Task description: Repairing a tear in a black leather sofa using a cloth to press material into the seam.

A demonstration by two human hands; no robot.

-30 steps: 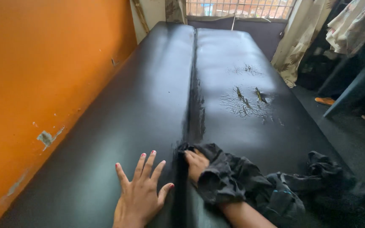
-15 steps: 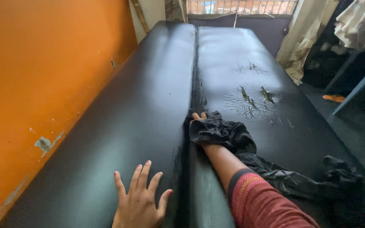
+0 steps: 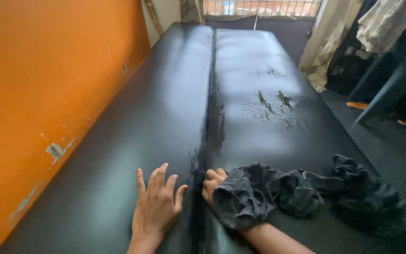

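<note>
Black padding covers a long, glossy cushioned bed (image 3: pixel 165 117) split by a centre seam, set against an orange wall (image 3: pixel 48 70). The left hand (image 3: pixel 156 207) lies flat and released on the left half, fingers spread, grasping nothing. The right hand (image 3: pixel 212 184) sits just across the seam, pressing on a crumpled dark cloth (image 3: pixel 278 193) that drapes over its wrist and trails right across the surface. Cracked patches (image 3: pixel 271 104) mark the right half further up.
</note>
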